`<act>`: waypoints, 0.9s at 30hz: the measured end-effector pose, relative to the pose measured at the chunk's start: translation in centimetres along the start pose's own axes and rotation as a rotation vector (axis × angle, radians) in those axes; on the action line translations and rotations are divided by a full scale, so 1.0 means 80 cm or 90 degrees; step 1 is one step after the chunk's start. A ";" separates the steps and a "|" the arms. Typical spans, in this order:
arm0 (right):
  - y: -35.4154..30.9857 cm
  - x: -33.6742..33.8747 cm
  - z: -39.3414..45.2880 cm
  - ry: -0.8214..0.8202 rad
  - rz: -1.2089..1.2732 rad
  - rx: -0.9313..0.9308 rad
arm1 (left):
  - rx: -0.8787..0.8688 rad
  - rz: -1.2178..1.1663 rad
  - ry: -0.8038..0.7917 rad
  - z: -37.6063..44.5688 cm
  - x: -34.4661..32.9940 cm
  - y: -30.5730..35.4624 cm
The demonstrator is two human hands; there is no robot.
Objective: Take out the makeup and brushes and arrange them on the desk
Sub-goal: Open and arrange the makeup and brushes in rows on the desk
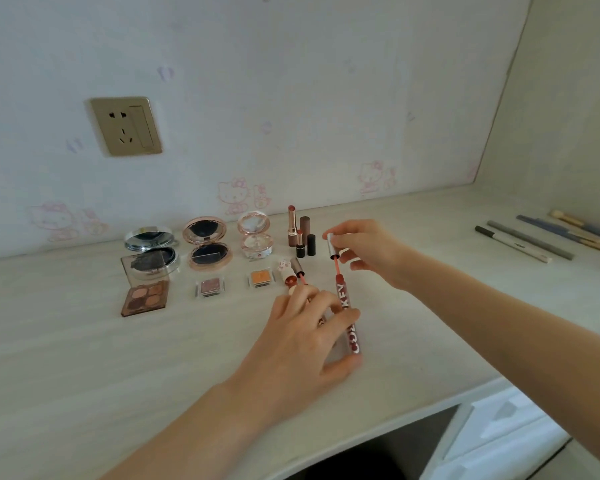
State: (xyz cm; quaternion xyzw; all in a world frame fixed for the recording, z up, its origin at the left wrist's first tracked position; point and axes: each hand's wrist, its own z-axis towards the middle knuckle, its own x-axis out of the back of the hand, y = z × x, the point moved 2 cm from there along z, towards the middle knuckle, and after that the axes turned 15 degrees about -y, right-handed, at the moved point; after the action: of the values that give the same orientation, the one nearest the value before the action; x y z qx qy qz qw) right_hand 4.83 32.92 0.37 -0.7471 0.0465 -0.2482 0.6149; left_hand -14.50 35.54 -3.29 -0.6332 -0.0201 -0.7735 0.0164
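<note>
Pale wood desk (118,358) under cartoon wallpaper; I see my left hand (302,341) with fingers curled round a dark red lip gloss tube (349,317) just above the desk, my right hand (364,249) pinching its silver cap (332,247), wand pulled clear of the tube. Behind stand lipsticks (300,233) and open compacts (207,242), an eyeshadow palette (145,297) left, brushes (582,233) far right

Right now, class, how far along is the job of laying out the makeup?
Done: three open compacts, palettes and upright lipsticks sit in rows; pencils and brushes lie at right. In hand: left hand holds the lip gloss tube; right hand pulls its wand. Left: setting those down.
</note>
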 end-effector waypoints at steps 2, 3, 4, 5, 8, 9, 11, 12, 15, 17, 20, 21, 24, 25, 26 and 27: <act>-0.001 -0.001 0.009 0.008 -0.024 -0.017 | 0.005 0.014 -0.002 0.001 0.001 -0.002; -0.002 -0.002 0.013 0.013 -0.039 -0.023 | 0.006 0.023 -0.004 0.001 0.001 -0.002; -0.001 -0.004 0.017 0.016 -0.060 -0.029 | 0.005 0.028 -0.006 0.002 0.001 -0.002; -0.001 -0.006 0.020 0.018 -0.084 -0.031 | 0.003 0.028 -0.009 0.002 0.001 -0.002; 0.002 -0.015 0.029 0.016 -0.133 -0.031 | 0.008 0.015 -0.021 0.003 -0.001 -0.002; 0.003 -0.018 0.032 0.015 -0.135 -0.034 | 0.012 0.010 -0.024 0.003 -0.002 -0.003; 0.003 -0.022 0.037 0.016 -0.133 -0.043 | 0.026 0.004 -0.025 0.004 -0.003 -0.004; 0.002 -0.024 0.040 0.019 -0.138 -0.048 | 0.034 0.003 -0.023 0.004 -0.004 -0.005; -0.001 -0.029 0.048 0.027 -0.188 -0.059 | 0.049 0.003 -0.013 0.004 -0.006 -0.005; -0.002 -0.033 0.051 0.039 -0.238 -0.063 | 0.052 -0.002 -0.013 0.005 -0.008 -0.006; -0.002 -0.034 0.055 0.060 -0.283 -0.056 | 0.052 -0.022 -0.027 0.006 -0.011 -0.008; -0.002 -0.034 0.056 0.064 -0.296 -0.054 | 0.053 -0.035 -0.033 0.006 -0.012 -0.008; -0.001 -0.035 0.058 0.060 -0.343 -0.038 | 0.058 -0.060 -0.048 0.006 -0.013 -0.010; 0.000 -0.035 0.058 0.058 -0.350 -0.033 | 0.059 -0.061 -0.050 0.006 -0.013 -0.010; 0.001 -0.035 0.058 0.057 -0.352 -0.030 | 0.059 -0.061 -0.051 0.006 -0.013 -0.010; 0.003 -0.034 0.059 0.058 -0.353 -0.026 | 0.060 -0.062 -0.052 0.006 -0.013 -0.009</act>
State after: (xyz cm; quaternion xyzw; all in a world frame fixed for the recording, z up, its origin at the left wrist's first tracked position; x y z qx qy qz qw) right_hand 4.52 38.12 -1.27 -0.7318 -0.1273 -0.4391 0.5055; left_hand -13.88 36.32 -4.24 -0.6609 -0.0879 -0.7453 0.0076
